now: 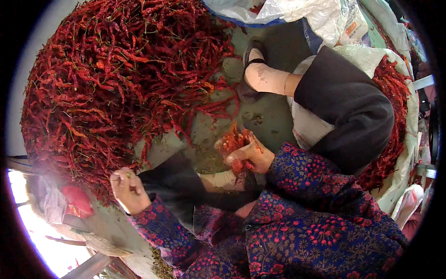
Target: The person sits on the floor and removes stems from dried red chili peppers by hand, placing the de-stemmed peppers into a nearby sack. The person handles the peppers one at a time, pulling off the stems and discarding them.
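Observation:
My right hand (pixel 249 151) is shut on a bunch of dried red chillies (pixel 234 141), partly crushed or blurred, above the greenish floor sheet (pixel 216 130). My left hand (pixel 129 190) is raised at the lower edge of a large heap of dried red chillies (pixel 115 80), its fingers curled. A small yellow-green bit shows at its fingertips; whether they grip it is unclear. Many chillies in the heap have stems. Some lie loose at the heap's right edge, near my shod foot (pixel 256 76).
Behind my bent knee (pixel 366 104), more red chillies (pixel 390 83) lie on a white woven sack (pixel 414 122). Another white and blue sack (pixel 296 12) is at the top. A red bag (pixel 76 200) and a wooden bar (pixel 90 266) are at lower left.

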`<state>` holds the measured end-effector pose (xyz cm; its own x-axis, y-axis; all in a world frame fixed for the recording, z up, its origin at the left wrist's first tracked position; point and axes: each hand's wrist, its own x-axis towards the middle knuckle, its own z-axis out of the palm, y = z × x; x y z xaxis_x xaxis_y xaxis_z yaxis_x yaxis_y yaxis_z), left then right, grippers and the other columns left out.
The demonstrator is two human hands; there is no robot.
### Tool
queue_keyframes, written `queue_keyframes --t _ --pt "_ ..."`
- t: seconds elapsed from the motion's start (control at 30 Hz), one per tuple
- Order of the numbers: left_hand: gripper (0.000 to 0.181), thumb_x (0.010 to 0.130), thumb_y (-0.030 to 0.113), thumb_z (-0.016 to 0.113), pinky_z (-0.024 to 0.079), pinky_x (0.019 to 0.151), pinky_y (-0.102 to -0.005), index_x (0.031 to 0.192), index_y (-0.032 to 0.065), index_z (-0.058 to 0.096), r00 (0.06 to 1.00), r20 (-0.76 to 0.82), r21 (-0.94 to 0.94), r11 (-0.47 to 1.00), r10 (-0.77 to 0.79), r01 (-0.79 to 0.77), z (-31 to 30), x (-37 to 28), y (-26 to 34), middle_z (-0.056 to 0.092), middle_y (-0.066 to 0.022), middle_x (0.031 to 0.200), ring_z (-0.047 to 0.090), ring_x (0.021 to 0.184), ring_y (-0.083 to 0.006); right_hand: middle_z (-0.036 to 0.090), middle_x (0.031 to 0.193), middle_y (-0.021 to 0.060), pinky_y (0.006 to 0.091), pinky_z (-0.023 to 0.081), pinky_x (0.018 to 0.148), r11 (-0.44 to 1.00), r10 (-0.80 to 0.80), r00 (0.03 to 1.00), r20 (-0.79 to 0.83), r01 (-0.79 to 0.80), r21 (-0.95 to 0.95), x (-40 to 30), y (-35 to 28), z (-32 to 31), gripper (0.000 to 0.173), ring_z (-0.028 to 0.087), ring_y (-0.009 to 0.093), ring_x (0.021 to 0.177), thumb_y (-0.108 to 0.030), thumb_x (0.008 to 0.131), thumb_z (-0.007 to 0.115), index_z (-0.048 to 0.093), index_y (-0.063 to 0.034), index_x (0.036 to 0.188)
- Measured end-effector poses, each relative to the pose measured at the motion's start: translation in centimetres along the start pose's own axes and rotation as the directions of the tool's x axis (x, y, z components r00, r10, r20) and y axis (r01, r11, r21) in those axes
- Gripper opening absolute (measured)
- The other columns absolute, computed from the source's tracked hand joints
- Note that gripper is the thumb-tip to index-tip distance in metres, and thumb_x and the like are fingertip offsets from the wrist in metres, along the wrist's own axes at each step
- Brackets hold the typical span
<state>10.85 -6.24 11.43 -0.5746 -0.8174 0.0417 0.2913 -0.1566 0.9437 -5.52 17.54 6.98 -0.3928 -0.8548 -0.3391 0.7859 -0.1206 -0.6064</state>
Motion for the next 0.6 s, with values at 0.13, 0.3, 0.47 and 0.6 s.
queue_keyframes --t 0.13,0.3,0.47,0.6 --pt "0.011 0.079 0.008 0.051 0.029 0.035 -0.0173 0.086 0.0013 0.046 0.994 0.061 0.171 0.982 -0.091 0.080 -0.2 -1.9 -1.1 0.047 -0.0070 0.075 0.040 0.048 -0.0084 0.057 0.076 0.0026 0.0215 0.043 0.063 0.996 0.013 1.000 -0.022 -0.011 0.092 0.1 1.8 -0.2 0.039 0.054 0.010 0.066 -0.008 0.065 0.067 0.051 0.0006 0.100" --pt "0.009 0.072 0.000 0.051 0.031 0.036 -0.0181 0.080 -0.0012 0.050 0.969 0.128 0.373 0.915 -0.213 0.152 4.0 -3.1 -2.9 0.048 -0.0064 0.067 0.041 0.046 -0.0083 0.054 0.072 0.0008 0.0219 0.041 0.058 0.991 0.010 0.996 -0.084 0.001 0.132 0.0 2.0 -1.4 0.029 0.051 0.009 0.063 -0.010 0.065 0.065 0.053 -0.0018 0.090" --pt "0.018 0.065 0.008 0.056 0.046 0.055 -0.0336 0.083 0.0062 0.057 0.652 0.477 0.853 0.133 -0.590 -0.504 1.3 -5.2 -11.4 0.057 -0.0132 0.075 0.057 0.062 -0.0242 0.054 0.065 0.0006 0.0220 0.041 0.047 0.968 0.110 0.981 0.161 -0.142 0.207 -0.3 1.6 0.7 0.020 0.051 0.009 0.054 -0.005 0.062 0.066 0.055 -0.0042 0.079" --pt "0.029 0.063 0.015 0.059 0.045 0.062 -0.0381 0.091 0.0059 0.055 0.539 0.644 0.759 0.542 -0.543 -0.361 1.4 -4.8 -14.9 0.057 -0.0125 0.082 0.055 0.076 -0.0289 0.053 0.060 0.0013 0.0220 0.039 0.043 0.948 0.151 0.974 0.172 -0.192 0.255 -0.3 1.7 0.4 0.019 0.050 0.009 0.049 -0.003 0.061 0.065 0.053 -0.0041 0.075"
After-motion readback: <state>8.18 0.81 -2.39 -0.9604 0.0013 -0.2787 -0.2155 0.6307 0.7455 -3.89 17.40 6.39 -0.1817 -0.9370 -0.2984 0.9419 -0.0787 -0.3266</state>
